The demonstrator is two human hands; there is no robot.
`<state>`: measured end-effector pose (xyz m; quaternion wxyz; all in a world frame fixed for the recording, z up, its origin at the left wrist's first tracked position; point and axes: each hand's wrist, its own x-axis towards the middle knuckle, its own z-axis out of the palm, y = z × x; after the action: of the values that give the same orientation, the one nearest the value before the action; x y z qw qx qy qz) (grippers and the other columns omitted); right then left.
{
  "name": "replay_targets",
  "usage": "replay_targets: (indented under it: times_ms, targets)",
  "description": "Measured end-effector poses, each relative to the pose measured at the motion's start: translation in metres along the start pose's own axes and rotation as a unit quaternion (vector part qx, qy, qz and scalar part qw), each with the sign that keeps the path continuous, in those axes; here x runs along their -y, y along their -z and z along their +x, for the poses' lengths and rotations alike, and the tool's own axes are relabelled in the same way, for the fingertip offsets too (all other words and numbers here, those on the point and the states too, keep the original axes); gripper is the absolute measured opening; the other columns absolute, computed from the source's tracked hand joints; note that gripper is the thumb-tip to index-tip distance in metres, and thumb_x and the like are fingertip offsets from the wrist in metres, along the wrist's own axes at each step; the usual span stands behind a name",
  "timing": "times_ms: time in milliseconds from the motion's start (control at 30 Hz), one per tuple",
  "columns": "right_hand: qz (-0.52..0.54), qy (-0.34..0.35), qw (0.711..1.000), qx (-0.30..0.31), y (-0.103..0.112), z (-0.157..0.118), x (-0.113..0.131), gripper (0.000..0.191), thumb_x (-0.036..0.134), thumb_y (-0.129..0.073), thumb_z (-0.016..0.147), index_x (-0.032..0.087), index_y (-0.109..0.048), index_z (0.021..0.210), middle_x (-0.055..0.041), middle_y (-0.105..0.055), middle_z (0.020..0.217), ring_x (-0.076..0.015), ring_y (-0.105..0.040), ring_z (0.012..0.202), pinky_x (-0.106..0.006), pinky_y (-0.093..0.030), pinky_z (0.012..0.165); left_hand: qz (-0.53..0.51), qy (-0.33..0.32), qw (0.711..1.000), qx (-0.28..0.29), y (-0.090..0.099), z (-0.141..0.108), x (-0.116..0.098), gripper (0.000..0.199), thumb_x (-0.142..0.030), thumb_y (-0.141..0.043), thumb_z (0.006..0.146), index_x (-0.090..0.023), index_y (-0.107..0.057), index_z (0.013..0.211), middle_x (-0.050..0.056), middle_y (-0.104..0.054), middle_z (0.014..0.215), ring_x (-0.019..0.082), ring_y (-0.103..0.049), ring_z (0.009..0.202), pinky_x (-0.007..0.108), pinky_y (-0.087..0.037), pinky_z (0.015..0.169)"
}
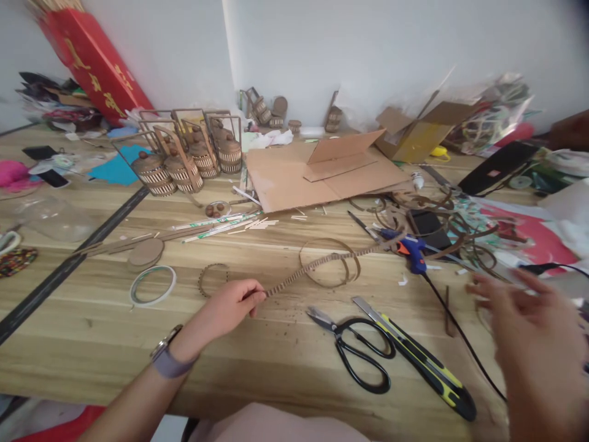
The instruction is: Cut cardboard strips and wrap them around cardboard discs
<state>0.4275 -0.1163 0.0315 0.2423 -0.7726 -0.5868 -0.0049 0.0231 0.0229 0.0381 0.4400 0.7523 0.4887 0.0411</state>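
Note:
Between thumb and fingers, my left hand [243, 301] pinches the near end of a long ribbed cardboard strip [317, 263]. The strip slants up to the right, its far end by a blue glue gun [415, 253]. My right hand [529, 319] is raised at the right edge, fingers spread, holding nothing, and slightly blurred. Thin hoops [338, 279] lie under and beside the strip. Black-handled scissors [363, 350] and a yellow-black utility knife [423, 362] rest on the table between my hands.
Small lidded baskets [184, 162] with tall handles stand at the back left. Cardboard sheets [285, 178] and an open box [423, 132] lie further back. A tape roll [153, 286] is left of my left hand. The glue gun's cord [460, 331] runs toward the front right.

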Motion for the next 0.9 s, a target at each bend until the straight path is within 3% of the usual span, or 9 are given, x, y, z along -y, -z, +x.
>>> replay_targets:
  times_ms: [67, 133, 167, 300, 433, 533, 667, 800, 900]
  targets:
    - [0.001, 0.008, 1.0, -0.017, -0.017, -0.018, 0.029, 0.043, 0.06, -0.043, 0.09, 0.023, -0.065, 0.095, -0.0112, -0.075, 0.083, -0.0273, -0.071, 0.07, -0.04, -0.056, 0.057, 0.011, 0.003, 1.0, -0.021, -0.004, 0.006, 0.002, 0.031, -0.043, -0.039, 0.089, -0.021, -0.057, 0.079, -0.001, -0.063, 0.066, 0.017, -0.054, 0.062, 0.027, -0.035, 0.061]
    - [0.034, 0.147, 0.983, 0.103, -0.035, -0.036, 0.055, 0.029, 0.05, -0.049, 0.092, 0.027, -0.066, 0.097, -0.005, -0.075, 0.09, -0.022, -0.072, 0.078, -0.034, -0.057, 0.067, 0.014, 0.012, 0.999, -0.031, -0.006, 0.009, 0.003, 0.031, -0.043, -0.038, 0.09, -0.021, -0.058, 0.082, -0.001, -0.062, 0.065, 0.018, -0.055, 0.062, 0.027, -0.036, 0.061]
    - [0.026, 0.201, 0.971, 0.127, -0.044, -0.044, 0.065, 0.023, 0.044, -0.052, 0.093, 0.028, -0.065, 0.102, -0.0034, -0.075, 0.091, -0.0207, -0.072, 0.081, -0.033, -0.057, 0.069, 0.013, 0.014, 0.999, -0.032, -0.006, 0.009, 0.003, 0.031, -0.043, -0.037, 0.09, -0.021, -0.058, 0.084, -0.001, -0.062, 0.064, 0.018, -0.055, 0.062, 0.027, -0.036, 0.061]
    - [-0.049, 0.267, 0.959, 0.08, -0.063, -0.062, 0.087, 0.016, 0.033, -0.049, 0.095, 0.026, -0.062, 0.102, -0.0037, -0.073, 0.09, -0.0221, -0.071, 0.079, -0.035, -0.052, 0.068, 0.011, 0.013, 0.999, -0.041, -0.008, 0.009, 0.007, 0.031, -0.042, -0.037, 0.092, -0.021, -0.059, 0.093, -0.002, -0.062, 0.064, 0.018, -0.057, 0.062, 0.027, -0.036, 0.061]
    - [-0.05, 0.285, 0.955, 0.068, -0.057, -0.061, 0.089, 0.015, 0.034, -0.048, 0.094, 0.025, -0.06, 0.093, -0.0034, -0.071, 0.084, -0.0215, -0.069, 0.075, -0.034, -0.05, 0.067, 0.031, 0.017, 0.998, -0.059, -0.011, 0.009, 0.01, 0.028, -0.039, -0.037, 0.092, -0.021, -0.059, 0.094, -0.001, -0.063, 0.066, 0.019, -0.059, 0.065, 0.028, -0.036, 0.063]
    - [-0.053, 0.257, 0.963, 0.068, -0.043, -0.054, 0.075, 0.02, 0.041, -0.048, 0.094, 0.026, -0.06, 0.093, -0.0042, -0.072, 0.087, -0.0209, -0.069, 0.076, -0.034, -0.05, 0.068, 0.072, 0.025, 0.995, -0.069, -0.013, 0.006, 0.009, 0.025, -0.036, -0.038, 0.093, -0.021, -0.058, 0.089, 0.002, -0.065, 0.072, 0.02, -0.061, 0.071, 0.029, -0.036, 0.065]
    - [-0.134, 0.151, 0.979, 0.025, -0.029, -0.038, 0.024, 0.038, 0.055, -0.038, 0.093, 0.025, -0.06, 0.09, -0.0082, -0.07, 0.084, -0.0276, -0.069, 0.074, -0.042, -0.049, 0.068, 0.106, 0.024, 0.992, -0.067, -0.015, 0.0, 0.005, 0.023, -0.036, -0.04, 0.093, -0.022, -0.057, 0.086, 0.004, -0.068, 0.081, 0.022, -0.062, 0.077, 0.03, -0.035, 0.068]
    - [-0.205, 0.066, 0.976, 0.024, -0.029, -0.019, -0.027, 0.036, 0.054, -0.043, 0.09, 0.024, -0.063, 0.087, -0.0116, -0.07, 0.079, -0.0334, -0.068, 0.071, -0.047, -0.049, 0.062, 0.042, 0.013, 0.998, -0.054, -0.015, -0.003, 0.001, 0.025, -0.039, -0.038, 0.092, -0.022, -0.054, 0.083, 0.001, -0.064, 0.069, 0.02, -0.06, 0.068, 0.029, -0.036, 0.065]
    - [-0.217, 0.068, 0.973, 0.039, -0.035, -0.009, -0.034, 0.032, 0.048, -0.046, 0.09, 0.024, -0.067, 0.09, -0.0118, -0.071, 0.084, -0.0335, -0.069, 0.076, -0.045, -0.05, 0.061, -0.037, -0.004, 0.999, -0.035, -0.015, -0.003, -0.001, 0.028, -0.043, -0.037, 0.092, -0.022, -0.051, 0.079, -0.002, -0.061, 0.063, 0.017, -0.057, 0.061, 0.027, -0.037, 0.062]
